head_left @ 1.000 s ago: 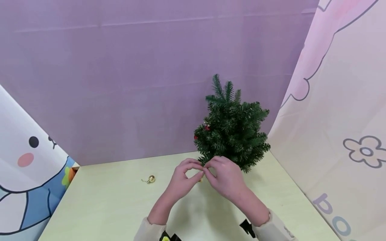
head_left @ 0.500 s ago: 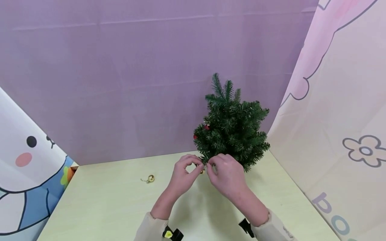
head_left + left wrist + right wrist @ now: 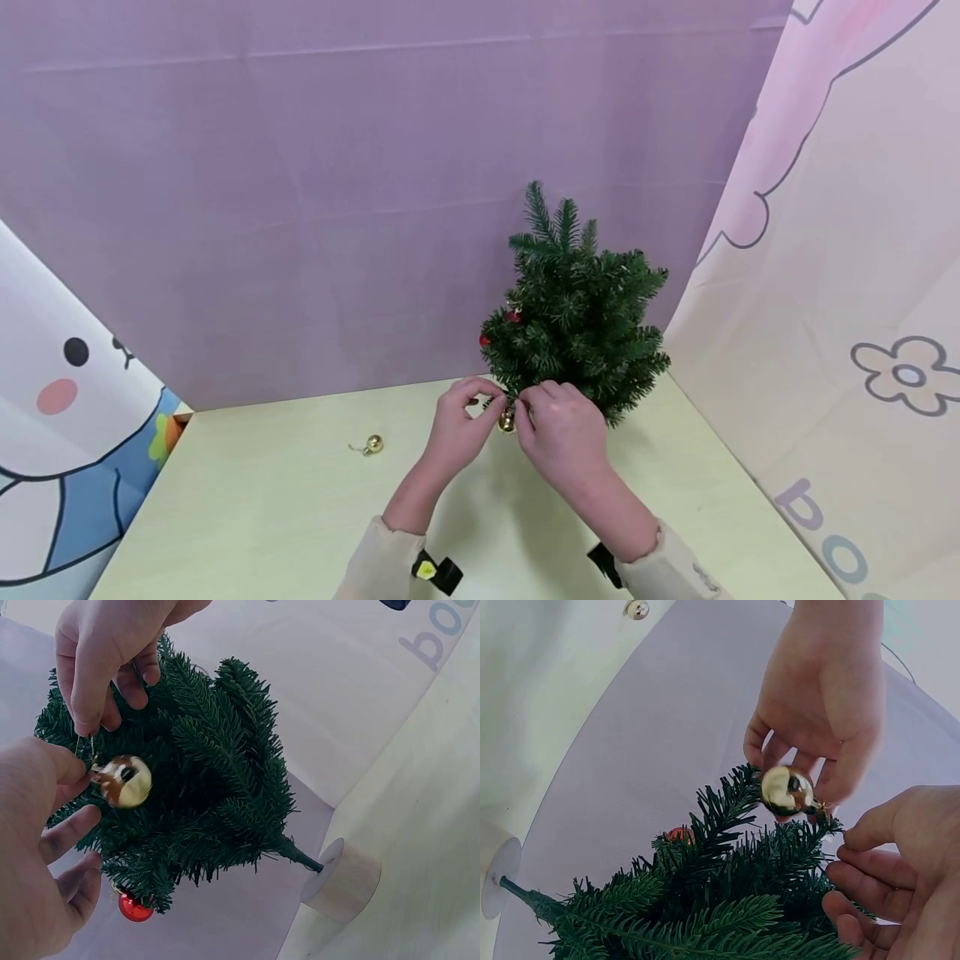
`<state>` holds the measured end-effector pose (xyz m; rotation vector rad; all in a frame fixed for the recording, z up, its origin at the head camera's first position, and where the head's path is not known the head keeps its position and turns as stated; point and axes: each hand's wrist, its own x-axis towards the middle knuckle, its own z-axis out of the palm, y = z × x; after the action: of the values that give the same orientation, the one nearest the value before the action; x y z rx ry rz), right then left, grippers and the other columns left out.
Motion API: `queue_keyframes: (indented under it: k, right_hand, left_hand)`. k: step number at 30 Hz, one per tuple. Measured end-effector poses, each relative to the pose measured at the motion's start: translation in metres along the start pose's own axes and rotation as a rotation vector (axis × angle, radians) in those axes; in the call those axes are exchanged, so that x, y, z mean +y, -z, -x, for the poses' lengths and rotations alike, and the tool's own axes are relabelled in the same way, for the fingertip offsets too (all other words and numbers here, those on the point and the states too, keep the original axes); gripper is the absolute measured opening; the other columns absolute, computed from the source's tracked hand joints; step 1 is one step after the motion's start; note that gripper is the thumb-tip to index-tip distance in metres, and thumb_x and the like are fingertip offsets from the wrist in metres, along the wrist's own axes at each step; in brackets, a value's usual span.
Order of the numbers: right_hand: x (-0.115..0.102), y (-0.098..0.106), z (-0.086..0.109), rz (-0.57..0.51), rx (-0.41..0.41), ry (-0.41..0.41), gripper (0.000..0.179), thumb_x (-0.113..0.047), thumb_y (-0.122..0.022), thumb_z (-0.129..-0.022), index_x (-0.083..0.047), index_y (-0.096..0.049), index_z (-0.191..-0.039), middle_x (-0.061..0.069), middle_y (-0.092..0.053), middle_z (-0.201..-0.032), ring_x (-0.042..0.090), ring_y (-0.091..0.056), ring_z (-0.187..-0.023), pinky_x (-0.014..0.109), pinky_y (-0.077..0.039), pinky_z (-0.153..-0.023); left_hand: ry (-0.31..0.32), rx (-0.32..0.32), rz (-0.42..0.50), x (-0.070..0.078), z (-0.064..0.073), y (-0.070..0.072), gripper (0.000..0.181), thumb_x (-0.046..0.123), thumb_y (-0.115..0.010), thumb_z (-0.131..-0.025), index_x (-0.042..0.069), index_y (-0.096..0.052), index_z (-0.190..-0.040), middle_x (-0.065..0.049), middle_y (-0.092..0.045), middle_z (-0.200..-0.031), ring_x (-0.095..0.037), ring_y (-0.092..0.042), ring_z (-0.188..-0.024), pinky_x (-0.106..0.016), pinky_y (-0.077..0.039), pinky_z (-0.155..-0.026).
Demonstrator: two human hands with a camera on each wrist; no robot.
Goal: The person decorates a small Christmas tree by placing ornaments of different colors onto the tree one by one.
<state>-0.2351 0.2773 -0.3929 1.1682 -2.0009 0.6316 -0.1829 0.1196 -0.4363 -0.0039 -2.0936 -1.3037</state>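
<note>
A small green artificial Christmas tree (image 3: 577, 325) stands at the right of the table. At its lower front-left branch, my left hand (image 3: 459, 425) and right hand (image 3: 564, 429) meet, fingertips close together. A shiny gold Christmas ball (image 3: 507, 420) hangs between them on a thin gold string, against the needles. In the left wrist view, thumb and forefinger of each hand pinch at the string just above the gold ball (image 3: 126, 781). In the right wrist view, the right fingertips lie at the branch tip, where the string is partly hidden.
A second gold ball (image 3: 374, 444) with its string lies on the pale table (image 3: 285, 517) to the left. Red balls (image 3: 513, 317) hang on the tree's left side. The tree has a round wooden base (image 3: 345, 881). A purple cloth backdrop (image 3: 337, 208) rises behind.
Both hands have shifted slightly, the left one forward and right. The gold ball, mostly hidden behind the fingers before, now hangs in plain sight between the hands.
</note>
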Motion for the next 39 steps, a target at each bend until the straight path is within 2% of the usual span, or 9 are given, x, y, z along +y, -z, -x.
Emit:
queue_keyframes:
  k: [7, 13, 17, 21, 26, 31, 33, 35, 39]
  right_hand:
    - [-0.001, -0.002, 0.001, -0.006, -0.036, -0.007, 0.005, -0.013, -0.077, -0.078, -0.011, -0.073, -0.076, 0.001, -0.066, -0.072, 0.019, -0.059, -0.06, 0.03, -0.05, -0.05]
    - [-0.001, 0.005, 0.003, -0.065, -0.073, -0.009, 0.003, -0.013, -0.077, -0.079, -0.013, -0.074, -0.079, -0.001, -0.067, -0.075, 0.018, -0.061, -0.064, 0.03, -0.051, -0.052]
    - [0.001, 0.017, 0.005, -0.113, -0.063, 0.006, 0.004, -0.014, -0.077, -0.079, -0.015, -0.074, -0.08, -0.004, -0.067, -0.076, 0.015, -0.061, -0.065, 0.028, -0.049, -0.05]
    - [0.008, 0.03, 0.005, -0.189, -0.042, 0.054, 0.003, -0.015, -0.076, -0.079, -0.015, -0.074, -0.079, -0.005, -0.068, -0.077, 0.011, -0.061, -0.066, 0.025, -0.049, -0.052]
    - [0.023, 0.054, 0.002, -0.278, -0.048, 0.106, 0.004, -0.017, -0.076, -0.08, -0.015, -0.073, -0.08, -0.008, -0.067, -0.08, 0.006, -0.061, -0.069, 0.023, -0.05, -0.056]
    - [0.041, 0.079, -0.004, -0.284, -0.066, 0.149, 0.004, -0.017, -0.076, -0.08, -0.016, -0.072, -0.081, -0.009, -0.067, -0.082, 0.009, -0.062, -0.072, 0.026, -0.051, -0.056]
    - [0.05, 0.089, -0.008, -0.276, -0.053, 0.17, 0.003, -0.017, -0.074, -0.08, -0.016, -0.072, -0.082, -0.007, -0.068, -0.082, 0.011, -0.063, -0.073, 0.028, -0.051, -0.057]
    - [0.06, 0.098, -0.013, -0.274, -0.042, 0.183, 0.004, -0.018, -0.072, -0.082, -0.014, -0.072, -0.082, -0.005, -0.068, -0.082, 0.012, -0.063, -0.073, 0.029, -0.052, -0.057]
    - [0.085, 0.113, -0.027, -0.269, -0.022, 0.181, 0.012, -0.021, -0.066, -0.086, -0.011, -0.072, -0.083, -0.003, -0.068, -0.082, 0.013, -0.063, -0.071, 0.026, -0.05, -0.055]
  left_hand:
    - [0.039, -0.019, -0.036, -0.008, 0.003, -0.001, 0.004, 0.014, -0.07, -0.091, 0.017, -0.073, -0.09, 0.008, -0.066, -0.098, -0.016, -0.056, -0.098, -0.039, -0.042, -0.08]
    - [0.063, -0.019, -0.085, -0.012, 0.011, -0.002, 0.006, 0.014, -0.07, -0.09, 0.018, -0.072, -0.087, 0.009, -0.063, -0.102, -0.016, -0.052, -0.104, -0.043, -0.043, -0.084]
    - [0.065, -0.011, -0.137, -0.014, 0.014, -0.004, 0.006, 0.014, -0.071, -0.089, 0.019, -0.072, -0.086, 0.006, -0.062, -0.107, -0.018, -0.05, -0.107, -0.045, -0.044, -0.087]
    - [0.075, 0.004, -0.149, -0.015, 0.017, -0.004, 0.006, 0.017, -0.071, -0.089, 0.021, -0.072, -0.086, 0.004, -0.061, -0.111, -0.019, -0.05, -0.11, -0.046, -0.044, -0.086]
    - [0.105, 0.022, -0.099, -0.019, 0.023, -0.003, 0.005, 0.022, -0.072, -0.09, 0.017, -0.072, -0.089, 0.002, -0.06, -0.114, -0.019, -0.051, -0.112, -0.048, -0.044, -0.085]
    - [0.145, 0.041, -0.056, -0.025, 0.033, -0.002, 0.006, 0.018, -0.073, -0.089, 0.012, -0.072, -0.09, -0.001, -0.06, -0.114, -0.019, -0.053, -0.112, -0.052, -0.044, -0.086]
    - [0.163, 0.061, -0.044, -0.028, 0.04, 0.001, 0.003, 0.014, -0.072, -0.089, 0.011, -0.071, -0.09, -0.001, -0.061, -0.113, -0.021, -0.053, -0.111, -0.054, -0.044, -0.086]
    - [0.167, 0.083, -0.034, -0.022, 0.047, 0.007, 0.003, 0.007, -0.071, -0.088, 0.008, -0.071, -0.09, -0.005, -0.062, -0.112, -0.023, -0.055, -0.109, -0.052, -0.046, -0.085]
    - [0.177, 0.118, 0.019, -0.014, 0.062, 0.029, 0.007, -0.005, -0.066, -0.087, -0.002, -0.068, -0.094, -0.013, -0.063, -0.108, -0.026, -0.058, -0.103, -0.042, -0.051, -0.082]
